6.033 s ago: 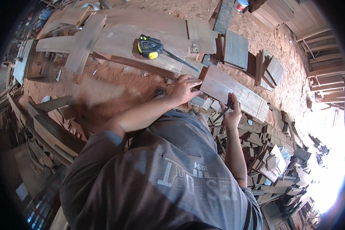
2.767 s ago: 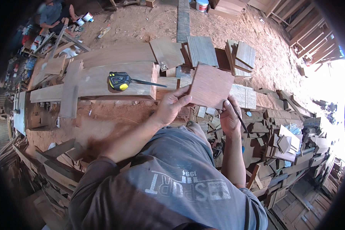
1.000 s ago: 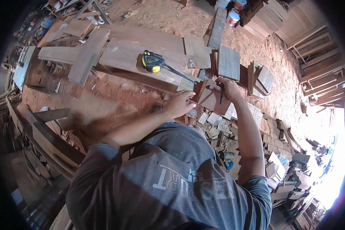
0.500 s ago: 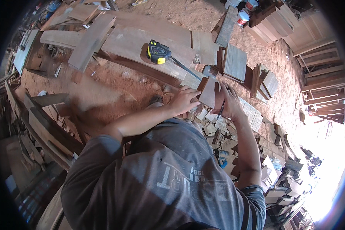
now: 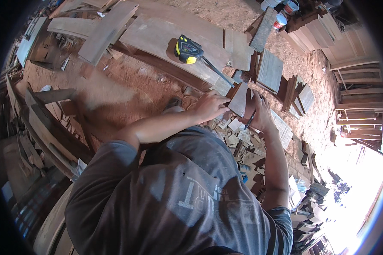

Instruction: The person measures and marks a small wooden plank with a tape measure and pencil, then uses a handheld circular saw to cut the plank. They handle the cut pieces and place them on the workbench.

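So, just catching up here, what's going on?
A person is handling a small board with both hands. The left hand is at its left edge, though how firm that grip is can't be told. The right hand is at the opposite side, with a thin dark stick in it. Beyond them, a tape measure lies on a wide plank, its blade drawn out toward the board.

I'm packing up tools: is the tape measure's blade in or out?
Out: the dark blade extends from the tape measure toward the wooden piece.
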Tool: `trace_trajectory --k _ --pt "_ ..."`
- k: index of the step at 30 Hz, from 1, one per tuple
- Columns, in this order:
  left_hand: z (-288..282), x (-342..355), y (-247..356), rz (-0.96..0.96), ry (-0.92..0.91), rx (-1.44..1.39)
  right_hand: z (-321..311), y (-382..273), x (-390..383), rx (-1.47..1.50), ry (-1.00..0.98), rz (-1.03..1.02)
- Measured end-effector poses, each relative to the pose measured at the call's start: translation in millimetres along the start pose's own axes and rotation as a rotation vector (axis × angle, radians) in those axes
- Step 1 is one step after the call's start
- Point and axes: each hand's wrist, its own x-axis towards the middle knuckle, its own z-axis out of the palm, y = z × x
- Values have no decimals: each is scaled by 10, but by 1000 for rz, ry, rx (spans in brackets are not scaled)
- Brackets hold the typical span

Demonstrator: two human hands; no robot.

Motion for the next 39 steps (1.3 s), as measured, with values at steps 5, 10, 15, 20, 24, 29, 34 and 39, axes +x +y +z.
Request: trace_trajectory --k 5,10,15,20,24,29,34,39 --pt "15 -9 -22 -19 -3 -18 -9 -29 2 18 22 -30" --pt "32 -17 -27 -38 8 -41 38 -3 -7 1 47 -33" --pt "18 -10 -26 -57 1 -67 47 -15 -8 20 48 -30" --pt "19 -14 -11 -63 9 -78 113 16 -10 -11 91 -67" --pt "18 -5 -3 -70 -5 -51 203 75 10 -49 155 -131" --pt "9 7 -32 -43 -8 -38 184 46 14 -56 139 -116" --pt "54 -27 -106 -36 1 -74 143 50 3 -36 67 -64" --pt "-12 -79 -115 -38 41 -98 35 48 -97 -49 74 -36"
